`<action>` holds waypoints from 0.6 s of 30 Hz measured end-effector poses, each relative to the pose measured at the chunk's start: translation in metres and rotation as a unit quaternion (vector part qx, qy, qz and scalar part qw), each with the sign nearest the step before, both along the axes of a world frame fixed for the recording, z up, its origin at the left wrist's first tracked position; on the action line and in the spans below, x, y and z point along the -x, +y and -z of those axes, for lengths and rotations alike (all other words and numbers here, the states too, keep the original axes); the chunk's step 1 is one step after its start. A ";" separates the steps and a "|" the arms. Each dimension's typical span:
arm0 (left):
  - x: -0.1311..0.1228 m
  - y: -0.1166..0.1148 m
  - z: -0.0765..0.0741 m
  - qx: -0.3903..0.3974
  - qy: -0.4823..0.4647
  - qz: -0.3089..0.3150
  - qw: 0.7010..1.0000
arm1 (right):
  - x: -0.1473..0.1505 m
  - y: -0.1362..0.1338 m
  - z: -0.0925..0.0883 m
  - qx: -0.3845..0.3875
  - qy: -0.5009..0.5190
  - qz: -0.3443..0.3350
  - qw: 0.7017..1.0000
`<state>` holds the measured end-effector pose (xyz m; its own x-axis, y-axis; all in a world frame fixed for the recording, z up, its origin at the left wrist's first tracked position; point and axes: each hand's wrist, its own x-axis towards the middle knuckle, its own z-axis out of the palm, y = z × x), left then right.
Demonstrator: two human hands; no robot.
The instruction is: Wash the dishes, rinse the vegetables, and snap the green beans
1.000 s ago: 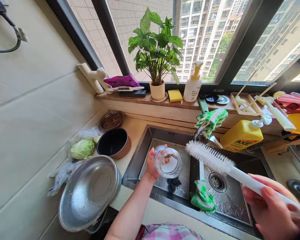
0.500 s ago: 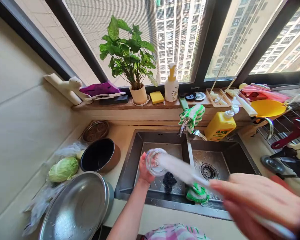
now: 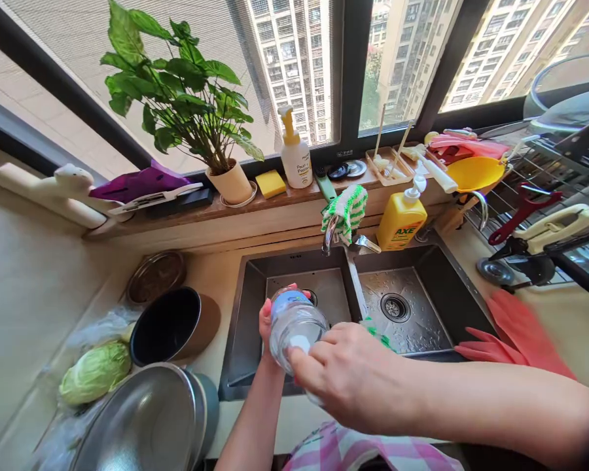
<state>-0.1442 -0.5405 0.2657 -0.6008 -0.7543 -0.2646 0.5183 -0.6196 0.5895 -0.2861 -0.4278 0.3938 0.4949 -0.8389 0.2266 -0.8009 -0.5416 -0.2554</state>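
Note:
Over the left sink basin (image 3: 248, 314), my left hand (image 3: 265, 322) is wrapped round a clear glass jar (image 3: 294, 317) with a blue label. The jar is tilted with its mouth toward me. My right hand (image 3: 341, 369) is closed on a white long-handled brush (image 3: 300, 343), whose head is inside the jar's mouth. Most of the brush is hidden by the hand. A green-and-white cloth (image 3: 379, 335) shows partly behind my right hand, on the sink divider.
A faucet (image 3: 328, 237) draped with a cloth stands behind the basins. Pink rubber gloves (image 3: 525, 333) lie at the right, near a dish rack (image 3: 569, 176). On the left are a dark pot (image 3: 167, 327), a large metal pan (image 3: 142, 418) and a cabbage (image 3: 95, 373). A yellow soap bottle (image 3: 402, 219) stands behind.
My right hand has moved left to the jar, bringing the brush head into its mouth. The jar has tilted, showing its label. The camera view has shifted right.

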 end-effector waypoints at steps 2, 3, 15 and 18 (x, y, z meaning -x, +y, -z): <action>-0.001 0.001 0.000 -0.015 -0.004 0.001 1.000 | 0.000 -0.001 -0.001 0.009 0.002 0.020 1.000; -0.001 0.002 0.000 -0.018 -0.008 0.000 1.000 | 0.000 -0.002 -0.002 0.004 0.009 0.037 0.999; -0.005 -0.004 -0.008 0.017 -0.029 -0.011 0.999 | 0.000 -0.002 -0.002 -0.085 -0.005 0.074 0.994; -0.004 -0.005 -0.005 -0.011 -0.040 -0.007 0.999 | -0.003 -0.003 0.000 -0.081 -0.021 0.036 0.996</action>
